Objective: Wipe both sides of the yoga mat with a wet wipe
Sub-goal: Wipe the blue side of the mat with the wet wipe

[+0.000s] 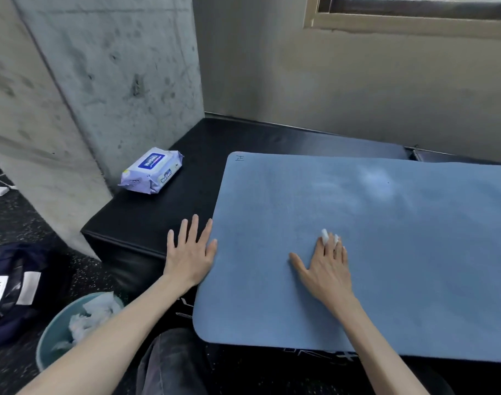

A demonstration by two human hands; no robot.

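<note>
Right grip (327, 266): flat on the yoga mat (386, 238), fingers straight and spread, palm down, curled round nothing; small white bit at the fingertips (325, 236), either the wet wipe pressed underneath or finger covers, too small to tell.
Left grip (190, 252): flat and spread as well, holding nothing; palm on the black counter (146, 218), thumb side touching the mat's left short edge.
Mat position: blue, unrolled, lying flat across the counter, near long edge overhanging toward the knees; small mark at the far-left corner (239, 158).
Long axis: running left to right, off the frame on the right; left short edge just beside the left grip.
Wiped state: paler cloudy patch (374, 181) farther up and to the right of the right grip, probably damp or dusty, uncertain which.
Nearer hand: right for the open surface ahead and to the right; left for the edge, well placed to pin it or lift it for turning.
Coming move, as a judgement: strokes along the long axis, away from the left edge, left grip steadying against sliding.
Wipes pack (151, 171): closed, on the counter's far-left part, well apart from the mat, nearer the left grip.
Bin (48, 337): on the floor at lower left, crumpled white wipes inside.
Bag (12, 289): dark, left of the bin.
</note>
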